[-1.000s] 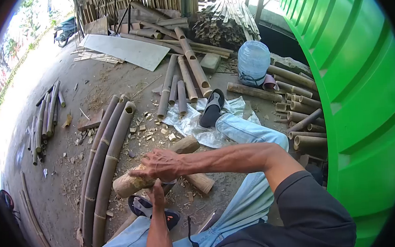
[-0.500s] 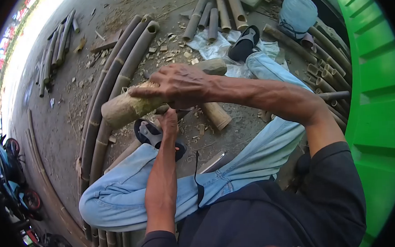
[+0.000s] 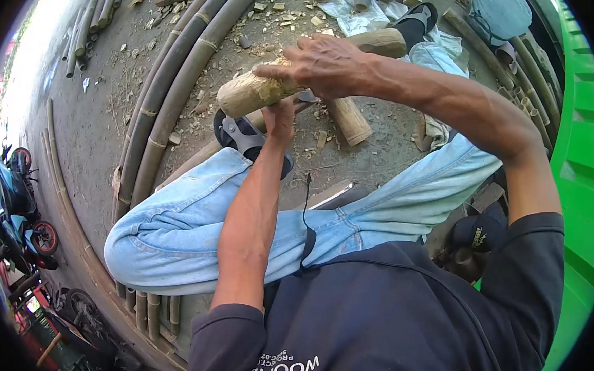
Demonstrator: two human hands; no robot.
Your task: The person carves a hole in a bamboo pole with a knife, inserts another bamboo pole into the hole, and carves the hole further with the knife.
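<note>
Right hand: fingers on your log, one straight.
Left hand: at its near side (can't tell fingers' grip).

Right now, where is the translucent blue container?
In the head view, the blue container is at the upper right, just right of a bamboo length, between the sandaled foot and the green panel.

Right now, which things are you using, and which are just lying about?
In use, by the look of it:
- carved log, right hand on top, left hand just below
- perhaps the short pole beside it

Seemingly just lying about:
- curved bamboo poles
- blue plastic bottle
- clear plastic sheet
- parked motorbike
</note>
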